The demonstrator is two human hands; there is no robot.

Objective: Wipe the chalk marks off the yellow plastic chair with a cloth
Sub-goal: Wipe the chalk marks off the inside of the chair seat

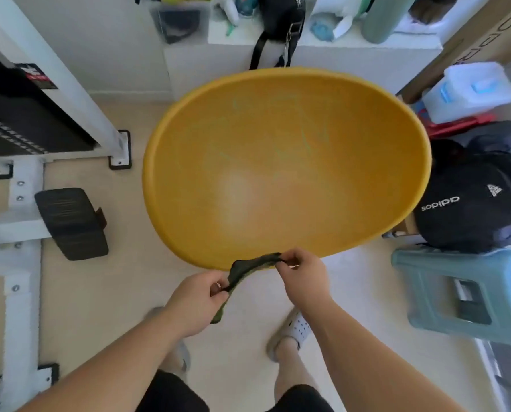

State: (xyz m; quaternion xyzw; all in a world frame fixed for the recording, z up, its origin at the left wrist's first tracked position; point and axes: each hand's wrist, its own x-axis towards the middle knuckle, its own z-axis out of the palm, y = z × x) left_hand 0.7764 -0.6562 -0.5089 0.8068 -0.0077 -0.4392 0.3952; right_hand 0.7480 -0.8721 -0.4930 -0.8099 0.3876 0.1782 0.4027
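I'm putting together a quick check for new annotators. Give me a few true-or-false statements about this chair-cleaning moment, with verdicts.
1. The left hand and the right hand both pinch the dark cloth. True.
2. The cloth is pressed flat on the middle of the yellow chair. False: it is stretched between the two hands at the chair's near edge.
3. Faint chalk marks show on the far part of the seat. True.
4. The teal plastic stool stands on the person's left. False: it stands on the right, near the black backpack.
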